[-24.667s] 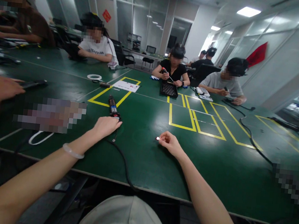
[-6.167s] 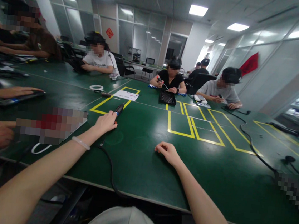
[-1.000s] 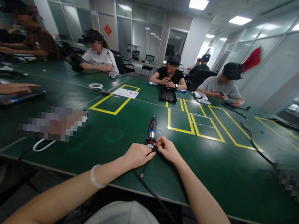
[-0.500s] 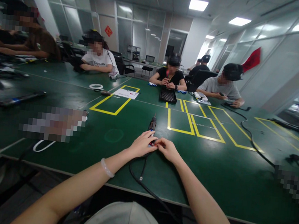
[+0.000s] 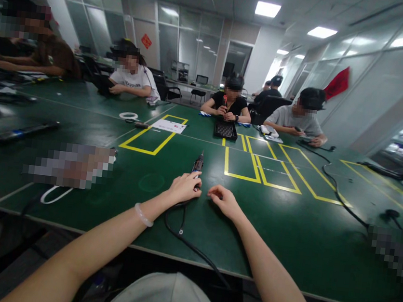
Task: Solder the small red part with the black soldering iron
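Note:
My left hand lies over the near end of a black corded electric screwdriver that rests on the green table, fingers curled round its handle. The tool's tip points away from me, and its black cable loops back over the table's near edge. A little to the right, my right hand rests on the table with thumb and fingers pinched together; what they hold is too small to make out. The two hands are slightly apart.
Yellow tape rectangles mark the table ahead. A black tray sits before a person in black opposite. A white paper, a white ring and another long tool lie to the left. Several people sit around the table.
My left hand has drawn the screwdriver a little to the left and away from my right hand, which was touching the tool's end half a second ago. Other people's hands at the left edge are gone.

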